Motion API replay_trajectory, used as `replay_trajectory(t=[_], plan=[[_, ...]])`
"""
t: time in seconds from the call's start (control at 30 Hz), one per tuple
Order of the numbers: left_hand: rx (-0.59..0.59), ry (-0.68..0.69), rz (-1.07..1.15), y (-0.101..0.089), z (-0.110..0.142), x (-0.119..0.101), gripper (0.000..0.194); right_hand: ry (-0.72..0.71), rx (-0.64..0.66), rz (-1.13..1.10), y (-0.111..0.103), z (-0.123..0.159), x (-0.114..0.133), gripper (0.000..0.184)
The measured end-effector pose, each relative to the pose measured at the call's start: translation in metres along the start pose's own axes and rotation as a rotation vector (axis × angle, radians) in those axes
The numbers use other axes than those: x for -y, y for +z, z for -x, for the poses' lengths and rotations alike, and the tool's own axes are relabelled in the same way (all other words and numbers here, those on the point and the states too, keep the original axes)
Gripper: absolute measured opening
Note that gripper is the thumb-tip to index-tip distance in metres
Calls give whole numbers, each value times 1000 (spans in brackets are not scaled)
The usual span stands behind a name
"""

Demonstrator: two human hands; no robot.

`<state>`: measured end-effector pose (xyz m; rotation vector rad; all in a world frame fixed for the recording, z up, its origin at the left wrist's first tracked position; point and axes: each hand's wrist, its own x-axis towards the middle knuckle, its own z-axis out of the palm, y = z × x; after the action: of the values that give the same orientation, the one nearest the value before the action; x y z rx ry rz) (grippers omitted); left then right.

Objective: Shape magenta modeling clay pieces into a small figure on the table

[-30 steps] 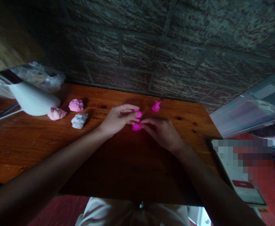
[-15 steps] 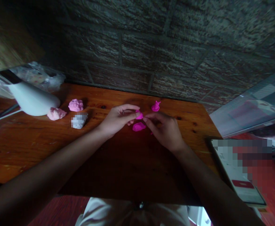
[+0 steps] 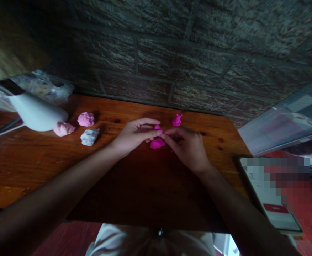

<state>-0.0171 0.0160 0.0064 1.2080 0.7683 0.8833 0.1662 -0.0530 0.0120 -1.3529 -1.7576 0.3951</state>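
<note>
light and soft, best held by the edges

at the far left of the wooden surface (image 3: 33, 167) there is a white tapered object (image 3: 40, 112), with a pale pink clump (image 3: 64, 129) right at its base. just beyond it sit a rough pink clump (image 3: 86, 119) and, nearer the person, a white clump (image 3: 90, 137).

the left hand (image 3: 130, 137) curves in with its thumb and fingers nearly closed, holding a small magenta piece (image 3: 157, 127) above the surface. the piece looks like modelling clay: probably very light, soft and a little tacky, easily dented, so a gentle fingertip grip at its rim should suit it better than a squeeze across the middle.

below it on the surface lies a magenta lump (image 3: 157, 143). farther back and to the right, a small magenta figure (image 3: 176, 120) stands upright; its thin top prongs look fragile, so its wide base seems the safer hold.

the right hand (image 3: 186, 145) has thumb and forefinger drawn together in a pinch, seemingly on the piece's right edge; how firmly, i cannot tell.
</note>
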Motion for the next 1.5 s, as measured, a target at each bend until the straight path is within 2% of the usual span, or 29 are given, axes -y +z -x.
replay_trajectory(t=[0.23,0.5,0.87,1.33,1.5], plan=[[4,-59,109,1,0,-2,41,118,-1,-187,1,1,-4,21],[25,-26,72,4,2,-3,46,143,-7,-184,4,1,-5,21],[13,-40,62,2,1,-4,51,127,-18,-153,5,2,-5,25],[21,-48,106,3,1,-5,46,93,-24,-157,4,2,-4,23],[-30,-74,143,4,1,-2,59,88,-18,-165,5,2,-3,20]])
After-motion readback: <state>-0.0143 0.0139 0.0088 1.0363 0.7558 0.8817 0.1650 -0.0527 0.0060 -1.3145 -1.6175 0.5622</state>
